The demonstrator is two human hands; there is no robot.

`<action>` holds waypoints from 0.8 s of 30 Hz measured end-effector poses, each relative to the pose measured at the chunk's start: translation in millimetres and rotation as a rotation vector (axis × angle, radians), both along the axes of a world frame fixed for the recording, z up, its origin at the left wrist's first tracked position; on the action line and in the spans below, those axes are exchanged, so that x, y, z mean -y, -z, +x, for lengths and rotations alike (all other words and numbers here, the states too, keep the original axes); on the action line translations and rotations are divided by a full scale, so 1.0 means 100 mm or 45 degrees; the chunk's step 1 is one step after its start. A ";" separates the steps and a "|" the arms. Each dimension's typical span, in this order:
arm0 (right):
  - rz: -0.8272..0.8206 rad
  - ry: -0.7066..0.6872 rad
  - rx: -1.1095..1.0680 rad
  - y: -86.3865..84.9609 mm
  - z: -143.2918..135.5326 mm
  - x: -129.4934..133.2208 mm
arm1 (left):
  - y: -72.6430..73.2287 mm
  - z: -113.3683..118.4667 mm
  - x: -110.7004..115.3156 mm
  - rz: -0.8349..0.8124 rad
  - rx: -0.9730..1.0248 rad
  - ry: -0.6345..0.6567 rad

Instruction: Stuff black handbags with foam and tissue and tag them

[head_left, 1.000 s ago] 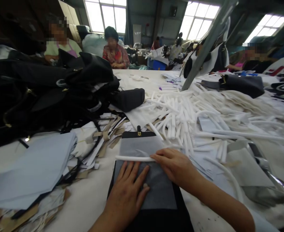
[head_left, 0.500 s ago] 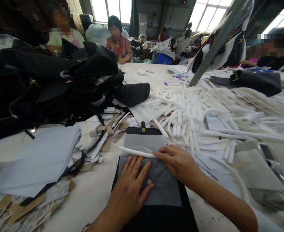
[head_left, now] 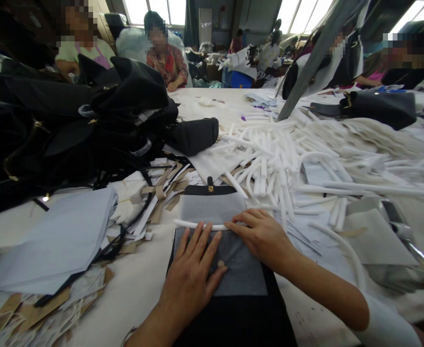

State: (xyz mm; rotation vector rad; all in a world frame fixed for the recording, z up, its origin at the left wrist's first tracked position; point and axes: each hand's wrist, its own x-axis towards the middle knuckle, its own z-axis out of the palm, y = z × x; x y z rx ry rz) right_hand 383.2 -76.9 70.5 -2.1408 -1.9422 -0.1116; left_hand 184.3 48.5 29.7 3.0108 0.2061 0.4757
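A black bag piece point(head_left: 233, 318) lies flat before me, with a grey sheet point(head_left: 243, 272) on it. Its flap end, with a gold clasp point(head_left: 211, 188), points away from me, and a paler sheet point(head_left: 208, 207) covers part of it. Across the bag piece runs a white foam strip point(head_left: 183, 224). My left hand point(head_left: 193, 272) lies spread on the grey sheet, its middle fingertips on the strip. My right hand point(head_left: 266, 236) pinches the strip's right end between thumb and fingers.
Black bags point(head_left: 125, 91) are heaped at the left, above a stack of pale sheets point(head_left: 56, 236). White foam strips point(head_left: 266, 164) pile up beyond my right hand. A slanted metal post point(head_left: 306, 62) stands behind them. A person point(head_left: 166, 58) sits across the table.
My left fingertips have moved onto the foam strip, which now lies straighter across the bag piece. My right hand keeps its pinch. The whole view has shifted slightly.
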 end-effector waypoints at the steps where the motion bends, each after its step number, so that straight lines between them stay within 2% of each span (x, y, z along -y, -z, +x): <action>1: 0.003 0.001 0.006 0.01 0.00 0.00 | 0.00 0.00 0.00 -0.002 -0.012 -0.002; 12: 0.054 0.055 -0.015 0.08 0.06 -0.02 | -0.04 0.10 -0.08 -0.008 -0.100 0.020; 20: 0.238 0.253 -0.004 -0.16 0.02 0.08 | -0.07 0.09 -0.04 -0.023 -0.032 -0.031; 24: 0.214 0.249 -0.063 -0.21 -0.07 0.14 | -0.06 0.07 -0.04 -0.063 0.003 -0.035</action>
